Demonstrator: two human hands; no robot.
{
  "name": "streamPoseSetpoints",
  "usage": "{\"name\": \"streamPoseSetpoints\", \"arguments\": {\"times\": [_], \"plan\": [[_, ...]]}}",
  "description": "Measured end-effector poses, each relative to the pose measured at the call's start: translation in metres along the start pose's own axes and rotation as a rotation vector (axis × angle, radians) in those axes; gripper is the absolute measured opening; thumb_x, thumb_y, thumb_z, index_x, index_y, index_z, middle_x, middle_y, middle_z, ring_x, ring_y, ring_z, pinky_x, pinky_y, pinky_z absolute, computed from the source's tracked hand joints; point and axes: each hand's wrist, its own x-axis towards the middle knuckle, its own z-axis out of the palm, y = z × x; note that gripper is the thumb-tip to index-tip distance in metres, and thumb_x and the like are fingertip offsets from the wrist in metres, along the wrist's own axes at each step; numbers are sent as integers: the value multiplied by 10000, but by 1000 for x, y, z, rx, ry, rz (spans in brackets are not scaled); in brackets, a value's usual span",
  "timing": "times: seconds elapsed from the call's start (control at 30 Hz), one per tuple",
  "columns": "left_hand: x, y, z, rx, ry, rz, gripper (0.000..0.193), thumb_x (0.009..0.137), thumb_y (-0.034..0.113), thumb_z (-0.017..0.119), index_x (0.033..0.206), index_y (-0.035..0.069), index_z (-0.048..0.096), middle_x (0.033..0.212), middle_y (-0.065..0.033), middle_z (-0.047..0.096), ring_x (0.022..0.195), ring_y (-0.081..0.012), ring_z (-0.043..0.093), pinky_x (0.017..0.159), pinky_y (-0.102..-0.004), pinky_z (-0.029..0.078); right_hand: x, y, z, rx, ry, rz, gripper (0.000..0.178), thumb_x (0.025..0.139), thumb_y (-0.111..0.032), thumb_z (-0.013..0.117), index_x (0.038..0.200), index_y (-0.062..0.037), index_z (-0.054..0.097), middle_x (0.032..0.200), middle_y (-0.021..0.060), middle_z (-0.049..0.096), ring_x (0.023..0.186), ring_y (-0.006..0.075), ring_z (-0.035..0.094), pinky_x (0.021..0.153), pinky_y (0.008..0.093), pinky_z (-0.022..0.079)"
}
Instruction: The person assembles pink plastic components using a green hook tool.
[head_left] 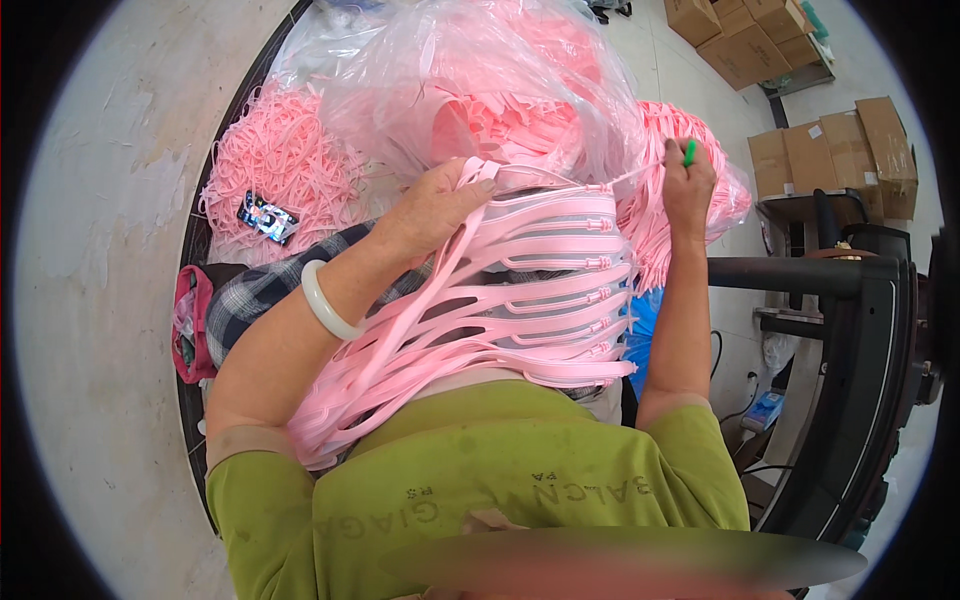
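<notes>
Across my lap lie several pink zippers [560,247], fanned side by side, with their sliders lined up toward the right. My left hand [447,205], with a white bangle [332,302] on the forearm, pinches the far ends of pink zipper tape. Out to the right, my right hand [690,190] is closed. A small green piece [690,152], perhaps a tool's handle, sticks out of it; the rest is hidden in the fist. A thin pink strand [632,176] runs taut between the right hand and the top zipper.
A large clear plastic bag [390,110] full of pink strips stands ahead. Loose pink strips [275,150] are heaped at left, with a lit phone [268,217] on them. More pink strips [680,125] hang at right. A black table frame [850,390] and cardboard boxes [830,150] stand farther right.
</notes>
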Motion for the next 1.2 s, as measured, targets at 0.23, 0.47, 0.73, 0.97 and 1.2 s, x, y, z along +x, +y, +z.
{"name": "streamPoseSetpoints", "arguments": {"times": [0.23, 0.47, 0.73, 0.97, 1.2], "plan": [[0, 3, 1, -142, -151, -203, 273, 841, 233, 586, 997, 9, 567, 820, -18, 577, 681, -70, 525, 588, -202, 433, -19, 42, 18, 232, -293, 247, 232, 858, -189, 533, 746, 11, 567, 608, 38, 520, 583, 135, 479, 569, 288, 408], [-2, 4, -11, -115, -196, -276, 263, 816, 169, 610, 1025, 13, 573, 831, -28, 594, 643, -85, 558, 540, -209, 473, -10, -56, -26, 681, -126, 201, 403, 921, -360, 430, 726, -26, 545, 649, 33, 500, 548, 90, 417, 496, 226, 347], [-5, 2, -11, -162, -178, -150, 254, 852, 216, 605, 1030, 37, 577, 855, 4, 599, 693, -43, 543, 598, -171, 460, -63, -117, 22, 1061, -533, 223, 359, 924, -315, 457, 780, 1, 549, 711, 60, 552, 607, 131, 544, 566, 243, 439], [-7, 5, -4, -146, -173, -113, 219, 863, 185, 582, 1024, 36, 574, 827, 6, 580, 695, -56, 515, 603, -196, 433, -68, -120, 28, 1043, -559, 223, 326, 917, -292, 478, 800, 1, 558, 718, 53, 557, 619, 116, 538, 575, 239, 438], [-8, 6, 0, -123, -160, -92, 216, 864, 189, 580, 1016, 36, 586, 826, 9, 583, 693, -56, 514, 606, -197, 432, -67, -114, 28, 972, -605, 139, 312, 913, -271, 476, 798, 10, 552, 706, 61, 547, 628, 132, 550, 582, 244, 447]]}}
